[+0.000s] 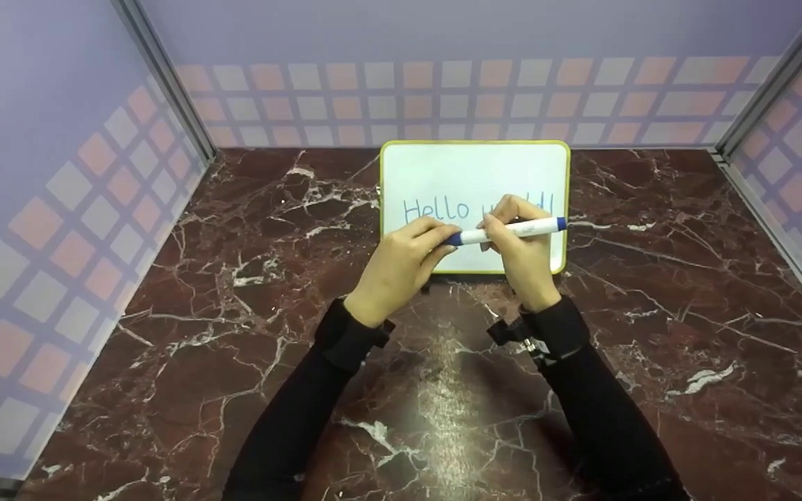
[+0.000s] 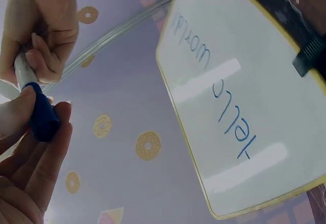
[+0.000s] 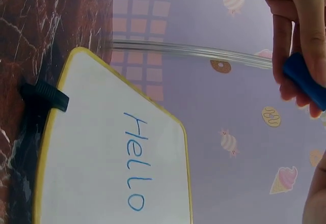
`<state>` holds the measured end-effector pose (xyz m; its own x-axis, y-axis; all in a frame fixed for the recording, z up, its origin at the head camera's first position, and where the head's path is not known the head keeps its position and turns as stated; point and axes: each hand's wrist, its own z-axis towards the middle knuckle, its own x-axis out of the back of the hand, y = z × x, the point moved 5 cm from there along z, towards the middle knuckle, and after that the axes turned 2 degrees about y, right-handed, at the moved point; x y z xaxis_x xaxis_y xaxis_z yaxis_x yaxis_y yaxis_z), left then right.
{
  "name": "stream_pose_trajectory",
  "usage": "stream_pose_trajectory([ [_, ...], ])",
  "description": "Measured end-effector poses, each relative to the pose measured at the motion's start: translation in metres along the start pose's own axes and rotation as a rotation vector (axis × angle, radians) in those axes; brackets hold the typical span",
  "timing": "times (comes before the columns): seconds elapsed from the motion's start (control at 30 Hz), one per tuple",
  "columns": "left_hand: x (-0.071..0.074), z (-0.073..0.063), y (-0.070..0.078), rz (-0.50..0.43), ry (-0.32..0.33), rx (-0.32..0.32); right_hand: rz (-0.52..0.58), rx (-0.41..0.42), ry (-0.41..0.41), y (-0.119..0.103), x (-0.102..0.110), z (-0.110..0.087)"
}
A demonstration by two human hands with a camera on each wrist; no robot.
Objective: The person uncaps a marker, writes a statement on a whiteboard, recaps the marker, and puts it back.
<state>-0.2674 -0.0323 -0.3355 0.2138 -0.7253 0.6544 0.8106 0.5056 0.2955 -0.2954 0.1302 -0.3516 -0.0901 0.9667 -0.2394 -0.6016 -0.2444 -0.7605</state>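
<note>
A white marker (image 1: pixel 525 228) with a blue end lies across both hands, in front of a yellow-framed whiteboard (image 1: pixel 470 167). My left hand (image 1: pixel 401 268) pinches the marker's blue cap (image 2: pixel 44 118) between thumb and fingers. The right hand (image 1: pixel 528 257) grips the white barrel, its fingers curled round it. In the left wrist view the cap covers the marker's tip end, and no gap shows between cap and barrel. Blue handwriting (image 3: pixel 135 160) on the board reads "Hello world!", partly hidden by the right hand in the head view.
A black clip-like foot (image 3: pixel 46 95) holds the board's lower edge, and the board leans upright on a dark red marbled table (image 1: pixel 248 376). Patterned purple walls (image 1: pixel 470 35) enclose the table at the back and both sides.
</note>
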Motion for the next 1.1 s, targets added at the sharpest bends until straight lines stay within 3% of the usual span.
stream_pose_trajectory([
  [0.13, 0.001, 0.0, 0.0, -0.052, -0.018, 0.012, 0.015, 0.033, -0.033, -0.002, -0.001, 0.001],
  [0.3, 0.004, 0.0, -0.002, -0.032, -0.023, 0.003, -0.018, 0.027, -0.06, -0.003, -0.002, 0.004],
  [0.4, 0.009, 0.0, -0.004, 0.007, -0.007, -0.006, -0.028, 0.057, -0.015, -0.007, 0.0, 0.007],
  [0.47, 0.012, 0.0, -0.006, 0.035, 0.008, -0.007, -0.07, 0.126, 0.044, -0.012, 0.004, 0.008],
  [0.53, 0.016, -0.001, -0.008, 0.069, 0.027, -0.003, -0.192, 0.245, 0.1, -0.019, 0.008, 0.008],
  [0.6, 0.019, -0.002, -0.009, 0.11, 0.039, -0.002, -0.394, 0.399, 0.131, -0.026, 0.008, 0.007],
  [0.7, 0.019, -0.002, -0.011, 0.183, 0.046, -0.012, -0.711, 0.641, 0.114, -0.034, 0.001, 0.001],
  [0.77, 0.019, -0.002, -0.011, 0.235, 0.052, -0.022, -0.856, 0.761, 0.062, -0.034, -0.007, -0.003],
  [0.93, 0.019, -0.003, -0.01, 0.348, 0.084, -0.043, -1.033, 0.915, -0.032, -0.025, -0.021, -0.01],
  [1.1, 0.018, -0.002, -0.009, 0.39, 0.083, -0.056, -1.066, 0.947, -0.047, -0.018, -0.024, -0.013],
])
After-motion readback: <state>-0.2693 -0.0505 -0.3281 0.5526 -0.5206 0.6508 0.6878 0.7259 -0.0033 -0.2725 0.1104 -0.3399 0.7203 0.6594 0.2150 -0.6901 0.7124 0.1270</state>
